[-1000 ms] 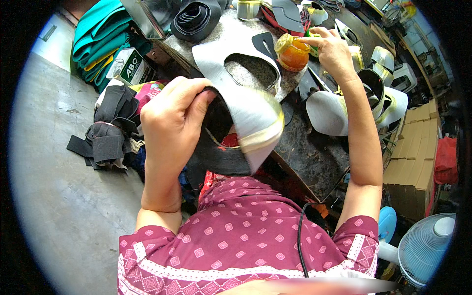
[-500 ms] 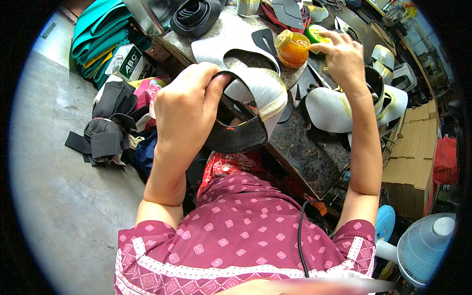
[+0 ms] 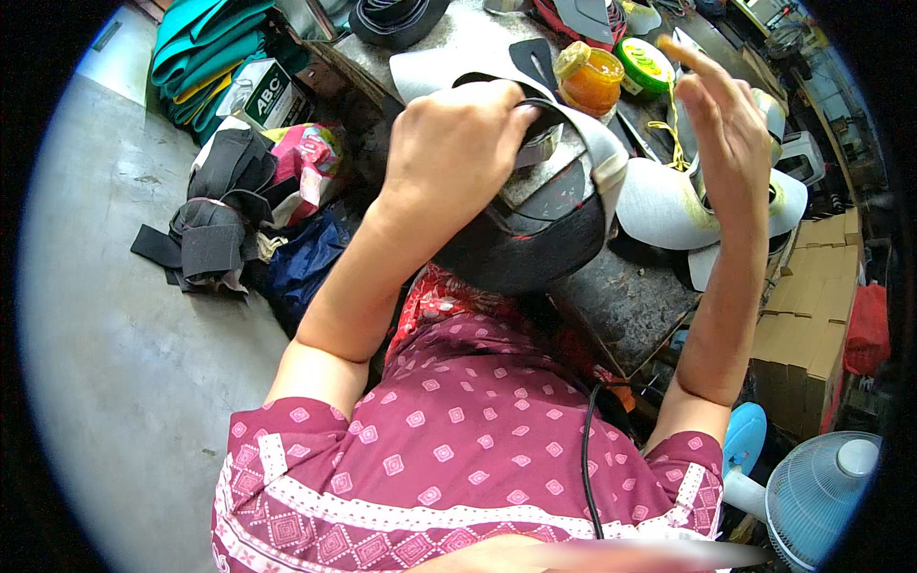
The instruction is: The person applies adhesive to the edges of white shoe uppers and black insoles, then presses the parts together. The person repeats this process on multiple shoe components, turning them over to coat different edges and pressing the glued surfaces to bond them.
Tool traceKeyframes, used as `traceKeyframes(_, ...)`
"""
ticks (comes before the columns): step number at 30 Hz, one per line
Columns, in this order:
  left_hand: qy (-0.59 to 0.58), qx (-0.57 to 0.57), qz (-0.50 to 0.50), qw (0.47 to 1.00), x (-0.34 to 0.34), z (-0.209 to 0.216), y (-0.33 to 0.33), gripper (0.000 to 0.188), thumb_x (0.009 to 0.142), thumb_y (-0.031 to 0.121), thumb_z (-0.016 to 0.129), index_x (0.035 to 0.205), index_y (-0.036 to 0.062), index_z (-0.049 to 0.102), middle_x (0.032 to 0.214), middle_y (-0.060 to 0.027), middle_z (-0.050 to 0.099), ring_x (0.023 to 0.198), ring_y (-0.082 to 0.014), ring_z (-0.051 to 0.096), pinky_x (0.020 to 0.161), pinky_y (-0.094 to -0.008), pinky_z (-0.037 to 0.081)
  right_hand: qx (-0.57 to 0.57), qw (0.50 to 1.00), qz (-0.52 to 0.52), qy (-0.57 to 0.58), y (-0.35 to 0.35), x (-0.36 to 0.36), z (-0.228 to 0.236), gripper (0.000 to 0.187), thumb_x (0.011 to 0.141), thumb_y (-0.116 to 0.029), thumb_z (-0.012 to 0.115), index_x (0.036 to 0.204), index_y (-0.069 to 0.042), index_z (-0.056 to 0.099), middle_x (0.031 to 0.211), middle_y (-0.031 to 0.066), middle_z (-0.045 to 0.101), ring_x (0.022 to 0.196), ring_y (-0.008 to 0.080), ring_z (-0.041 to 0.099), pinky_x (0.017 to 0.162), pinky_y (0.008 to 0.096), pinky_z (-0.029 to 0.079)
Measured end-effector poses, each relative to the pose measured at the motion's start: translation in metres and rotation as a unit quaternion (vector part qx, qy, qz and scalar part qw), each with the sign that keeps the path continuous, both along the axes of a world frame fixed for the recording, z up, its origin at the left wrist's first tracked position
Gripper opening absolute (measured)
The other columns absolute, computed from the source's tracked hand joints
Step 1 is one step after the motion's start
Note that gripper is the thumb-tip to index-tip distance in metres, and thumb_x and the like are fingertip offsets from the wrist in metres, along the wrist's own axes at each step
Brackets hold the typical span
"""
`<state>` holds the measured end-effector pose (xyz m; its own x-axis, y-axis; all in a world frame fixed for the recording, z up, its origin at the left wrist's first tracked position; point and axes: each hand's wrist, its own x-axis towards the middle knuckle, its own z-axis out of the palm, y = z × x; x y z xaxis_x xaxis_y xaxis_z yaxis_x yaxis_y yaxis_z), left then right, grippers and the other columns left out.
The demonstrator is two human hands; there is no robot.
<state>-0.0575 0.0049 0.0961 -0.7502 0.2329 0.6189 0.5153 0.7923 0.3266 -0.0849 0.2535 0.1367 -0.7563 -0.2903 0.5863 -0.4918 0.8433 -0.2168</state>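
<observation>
My left hand [image 3: 454, 143] is closed on the edge of a curved shoe upper [image 3: 530, 253], black outside with a pale grey-white band, lifted in front of my lap and tilted so its inner side shows. My right hand [image 3: 726, 124] is raised at the right with fingers stretched and apart, the forefinger tip yellowish; I see nothing held. Left of it stand a round green tin [image 3: 646, 67] and a glass jar of orange paste [image 3: 588, 80] with a crusted rim. Below that hand lie white upper pieces [image 3: 659, 205] with yellowish stains. Another white piece [image 3: 430, 69] lies behind my left hand.
A dark worktop [image 3: 621, 301] lies beyond my lap. Folded green cloth [image 3: 205, 62], a dark box [image 3: 267, 93] and black fabric scraps [image 3: 215, 239] are on the left. Cardboard [image 3: 807, 277] is stacked at right, above a blue fan [image 3: 826, 497]. A black cord [image 3: 585, 458] hangs over my shirt.
My left hand has moved right with the shoe upper, turning it so more of its black side shows. My right hand has moved right, away from the tin and jar, its fingers now straighter.
</observation>
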Motion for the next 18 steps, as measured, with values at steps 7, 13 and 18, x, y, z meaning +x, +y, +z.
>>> traceKeyframes(7, -0.117, 0.115, -0.127, 0.978, -0.008, -0.008, 0.013, 0.022, 0.089, 0.022, 0.068, 0.099, 0.0024, 0.07, 0.072, -0.0145, 0.065, 0.062, -0.0189, 0.063, 0.061, -0.0319, 0.048, -0.021, 0.996, 0.065, 0.061, -0.024, 0.029, -0.024, 0.077, 0.076, 0.002, 0.07, 0.146, -0.02, 0.047, 0.095, 0.0057, 0.073, 0.088, 0.0148, 0.066, 0.092, 0.0344, 0.046)
traceKeyframes(13, -0.213, 0.122, -0.149, 0.958, 0.01, -0.028, 0.008, 0.024, 0.091, 0.02, 0.068, 0.104, 0.0003, 0.07, 0.077, -0.0103, 0.069, 0.067, -0.0096, 0.06, 0.065, -0.0268, 0.049, -0.21, 0.972, 0.03, -0.101, -0.008, 0.025, -0.041, 0.074, 0.079, -0.002, 0.071, 0.147, -0.018, 0.046, 0.092, 0.0056, 0.073, 0.087, 0.0094, 0.067, 0.094, 0.0323, 0.046)
traceKeyframes(18, -0.314, 0.277, -0.133, 0.898, -0.004, -0.043, 0.006, 0.025, 0.094, 0.02, 0.065, 0.102, -0.0033, 0.071, 0.083, -0.0033, 0.071, 0.074, -0.0082, 0.064, 0.068, -0.0237, 0.051, -0.226, 0.966, 0.09, -0.087, -0.014, 0.017, -0.05, 0.054, 0.096, -0.038, 0.06, 0.144, -0.014, 0.048, 0.111, 0.0081, 0.07, 0.105, 0.0125, 0.061, 0.103, 0.0357, 0.042)
